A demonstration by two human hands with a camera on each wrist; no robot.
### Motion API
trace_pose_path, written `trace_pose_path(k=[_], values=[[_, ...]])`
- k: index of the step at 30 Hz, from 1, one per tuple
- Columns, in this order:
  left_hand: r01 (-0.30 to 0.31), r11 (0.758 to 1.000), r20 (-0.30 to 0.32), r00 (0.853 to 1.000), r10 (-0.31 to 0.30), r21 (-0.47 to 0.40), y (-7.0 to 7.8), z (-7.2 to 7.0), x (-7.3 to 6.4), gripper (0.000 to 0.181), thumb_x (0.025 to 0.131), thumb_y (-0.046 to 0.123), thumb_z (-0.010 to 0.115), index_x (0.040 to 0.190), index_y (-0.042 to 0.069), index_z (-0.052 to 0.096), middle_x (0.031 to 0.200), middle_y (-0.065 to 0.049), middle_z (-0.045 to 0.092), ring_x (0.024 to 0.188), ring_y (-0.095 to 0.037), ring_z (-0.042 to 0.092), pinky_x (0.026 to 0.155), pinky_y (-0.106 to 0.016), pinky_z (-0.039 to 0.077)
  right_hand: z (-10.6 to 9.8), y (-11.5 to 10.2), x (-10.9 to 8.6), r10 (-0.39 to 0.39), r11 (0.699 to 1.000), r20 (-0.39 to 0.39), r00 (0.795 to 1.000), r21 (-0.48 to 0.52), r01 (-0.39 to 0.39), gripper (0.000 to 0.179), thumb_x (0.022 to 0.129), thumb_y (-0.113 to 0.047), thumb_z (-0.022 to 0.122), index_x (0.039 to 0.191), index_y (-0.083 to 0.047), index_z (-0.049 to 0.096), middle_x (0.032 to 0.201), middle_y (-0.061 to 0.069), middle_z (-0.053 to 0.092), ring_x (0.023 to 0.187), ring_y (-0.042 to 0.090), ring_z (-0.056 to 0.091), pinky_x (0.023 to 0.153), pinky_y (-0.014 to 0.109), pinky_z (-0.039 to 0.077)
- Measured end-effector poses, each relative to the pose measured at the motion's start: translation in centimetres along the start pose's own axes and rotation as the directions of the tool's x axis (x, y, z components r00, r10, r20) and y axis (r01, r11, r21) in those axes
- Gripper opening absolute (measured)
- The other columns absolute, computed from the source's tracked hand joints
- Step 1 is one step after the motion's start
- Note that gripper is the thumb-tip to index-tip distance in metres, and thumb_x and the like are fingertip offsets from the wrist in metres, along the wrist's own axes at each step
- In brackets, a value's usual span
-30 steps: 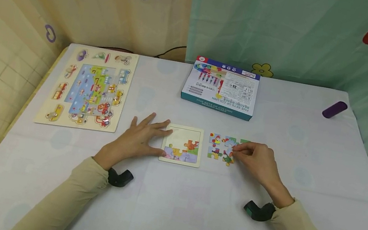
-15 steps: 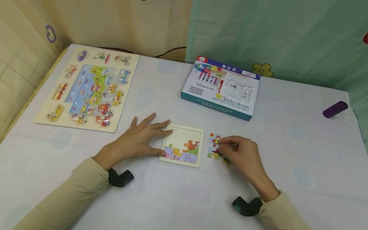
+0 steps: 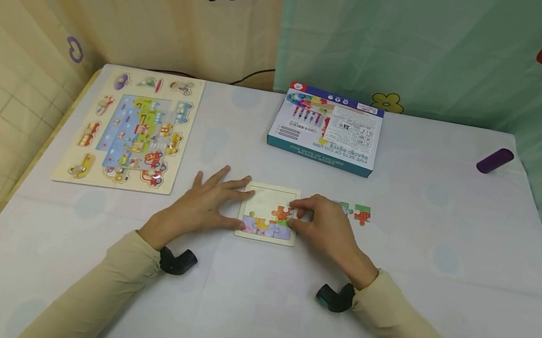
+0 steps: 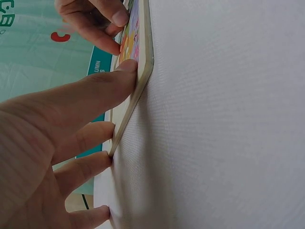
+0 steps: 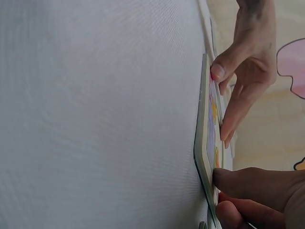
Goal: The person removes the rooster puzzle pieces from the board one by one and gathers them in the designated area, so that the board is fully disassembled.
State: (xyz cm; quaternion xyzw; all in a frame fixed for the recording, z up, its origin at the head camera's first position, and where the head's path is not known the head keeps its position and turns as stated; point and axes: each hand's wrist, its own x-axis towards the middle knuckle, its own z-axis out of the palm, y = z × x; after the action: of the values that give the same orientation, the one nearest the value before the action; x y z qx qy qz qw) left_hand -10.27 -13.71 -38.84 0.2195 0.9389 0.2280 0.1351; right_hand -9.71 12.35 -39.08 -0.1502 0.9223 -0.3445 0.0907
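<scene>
My left hand (image 3: 207, 203) lies with fingers spread along the left side of a small square jigsaw puzzle tray (image 3: 261, 194). Its thumb presses on the tray's rim (image 4: 146, 47) in the left wrist view. Bent over the tray's right edge, my right hand (image 3: 328, 230) pinches a small puzzle piece between thumb and index finger, mostly hidden by the fingers. Fitted pieces (image 3: 266, 228) fill the tray's near part, with an orange piece (image 3: 282, 213) standing above them. Loose puzzle pieces (image 3: 362, 214) lie right of the tray, partly covered by the right hand.
A larger vehicle-picture puzzle board (image 3: 70, 158) lies at the left. Behind the tray is a flat toy box (image 3: 324, 127) with a teal edge. A dark purple cylinder (image 3: 494, 161) lies at the far right, near the printed curtain (image 3: 460, 51).
My right hand has moved left from the loose pieces to the tray's right edge, its fingers staying pinched. My left hand stays in place on the tray.
</scene>
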Motion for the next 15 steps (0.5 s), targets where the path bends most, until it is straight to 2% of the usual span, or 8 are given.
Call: trace_pose_path(k=[5, 15], values=[[0.002, 1.0, 0.002, 1.0, -0.002, -0.004, -0.03, 0.02, 0.02, 0.072, 0.075, 0.038, 0.085, 0.138, 0.016, 0.058, 0.155, -0.001, 0.037, 0.149, -0.038, 0.008, 0.107, -0.075, 0.0, -0.02, -0.22, 0.08, 0.01, 0.999, 0.012, 1.0, -0.043, -0.01, 0.025, 0.082, -0.016, 0.079, 0.106, -0.009, 0.076, 0.08, -0.003, 0.061, 0.075, 0.017, 0.052, 0.065, 0.029, 0.042], [0.001, 1.0, 0.004, 1.0, -0.001, -0.009, -0.07, 0.05, 0.07, 0.072, 0.075, 0.037, 0.085, 0.138, 0.016, 0.058, 0.155, -0.001, 0.037, 0.149, -0.038, 0.007, 0.107, -0.075, -0.001, 0.19, -0.12, 0.14, 0.022, 0.999, -0.026, 0.999, 0.042, -0.02, 0.021, 0.08, -0.012, 0.081, 0.099, -0.01, 0.072, 0.084, -0.001, 0.065, 0.071, 0.018, 0.051, 0.063, 0.03, 0.042]])
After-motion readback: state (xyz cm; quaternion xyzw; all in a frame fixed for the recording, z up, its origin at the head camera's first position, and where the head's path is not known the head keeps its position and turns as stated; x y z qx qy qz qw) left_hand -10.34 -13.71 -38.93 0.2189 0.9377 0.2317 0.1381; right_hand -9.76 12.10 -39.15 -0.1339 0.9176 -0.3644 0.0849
